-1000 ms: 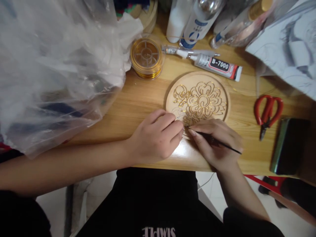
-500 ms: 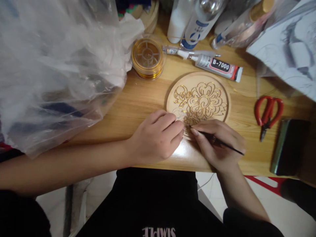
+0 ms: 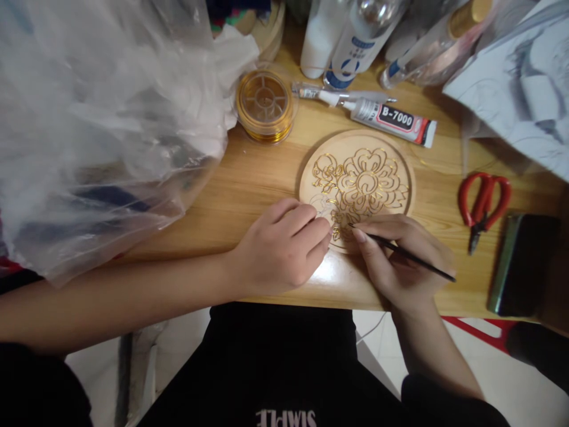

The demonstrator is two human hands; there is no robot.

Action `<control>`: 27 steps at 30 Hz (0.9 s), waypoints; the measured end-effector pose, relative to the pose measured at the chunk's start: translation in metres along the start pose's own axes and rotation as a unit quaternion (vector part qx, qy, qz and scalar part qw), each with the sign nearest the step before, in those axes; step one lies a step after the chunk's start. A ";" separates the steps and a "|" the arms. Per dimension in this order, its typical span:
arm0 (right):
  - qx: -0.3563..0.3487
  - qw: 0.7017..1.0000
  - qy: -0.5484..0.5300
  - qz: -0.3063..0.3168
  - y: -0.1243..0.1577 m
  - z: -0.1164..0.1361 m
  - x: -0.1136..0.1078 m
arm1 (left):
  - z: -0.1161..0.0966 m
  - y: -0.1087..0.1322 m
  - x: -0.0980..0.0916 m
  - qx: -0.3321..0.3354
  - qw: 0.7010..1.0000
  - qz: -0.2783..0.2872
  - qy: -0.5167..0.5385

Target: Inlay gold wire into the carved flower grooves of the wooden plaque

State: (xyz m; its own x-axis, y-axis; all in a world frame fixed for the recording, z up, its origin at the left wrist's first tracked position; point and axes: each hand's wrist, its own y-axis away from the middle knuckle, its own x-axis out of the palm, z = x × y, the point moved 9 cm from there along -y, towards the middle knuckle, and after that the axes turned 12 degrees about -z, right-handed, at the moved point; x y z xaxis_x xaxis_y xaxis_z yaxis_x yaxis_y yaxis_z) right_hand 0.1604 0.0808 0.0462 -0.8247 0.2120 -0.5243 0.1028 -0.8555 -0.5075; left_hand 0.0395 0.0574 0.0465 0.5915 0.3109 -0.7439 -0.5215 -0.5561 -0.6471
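Observation:
A round wooden plate [image 3: 304, 172] lies on the table, bearing a flower design [image 3: 368, 181] outlined in gold wire. Pencil lines show on its bare lower left part. My left hand [image 3: 284, 246] rests at the plate's lower left edge, fingers curled and closed; whatever the fingertips pinch is hidden. Between the thumb and fingers of my right hand [image 3: 402, 255] are slim black tweezers [image 3: 413, 257], their tip pointing left over the lower part of the wire design.
Behind the plate lie a B-7000 glue tube [image 3: 391, 120] and a spool of gold wire [image 3: 265, 104], with bottles [image 3: 351, 53] beyond. Red-handled pliers [image 3: 482, 204] and a phone [image 3: 522, 264] are at right. A large plastic bag [image 3: 111, 130] covers the left side.
My right hand has shifted slightly right with the tweezers, drawing their tip away from my left fingertips. My left hand and the plate stay in place.

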 end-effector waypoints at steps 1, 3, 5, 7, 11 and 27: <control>0.002 1.000 0.000 -0.003 0.000 0.000 -0.001 | 0.000 0.000 0.000 0.000 1.000 0.000 -0.001; 0.007 1.000 0.002 -0.016 0.000 -0.002 -0.003 | 0.000 0.000 -0.001 0.000 1.000 -0.002 -0.001; 0.014 0.999 0.005 -0.035 0.000 -0.003 -0.008 | 0.000 0.000 -0.001 -0.001 1.000 -0.005 0.001; 0.015 0.999 0.001 -0.044 -0.001 -0.003 -0.010 | 0.000 0.000 -0.001 -0.002 1.000 -0.004 0.002; 0.006 1.000 -0.022 -0.008 -0.001 0.000 -0.002 | -0.001 -0.001 0.000 0.000 1.000 0.004 -0.004; 0.012 0.997 -0.039 0.060 -0.002 0.003 0.012 | 0.000 -0.001 0.000 0.002 1.000 0.002 -0.012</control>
State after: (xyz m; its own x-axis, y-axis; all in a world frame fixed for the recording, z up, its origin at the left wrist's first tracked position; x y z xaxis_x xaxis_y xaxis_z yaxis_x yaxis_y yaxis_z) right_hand 0.1486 0.0835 0.0434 -0.8478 0.0707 -0.5255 0.1908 -0.8840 -0.4267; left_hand 0.0400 0.0574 0.0469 0.5742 0.3273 -0.7505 -0.5265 -0.5544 -0.6446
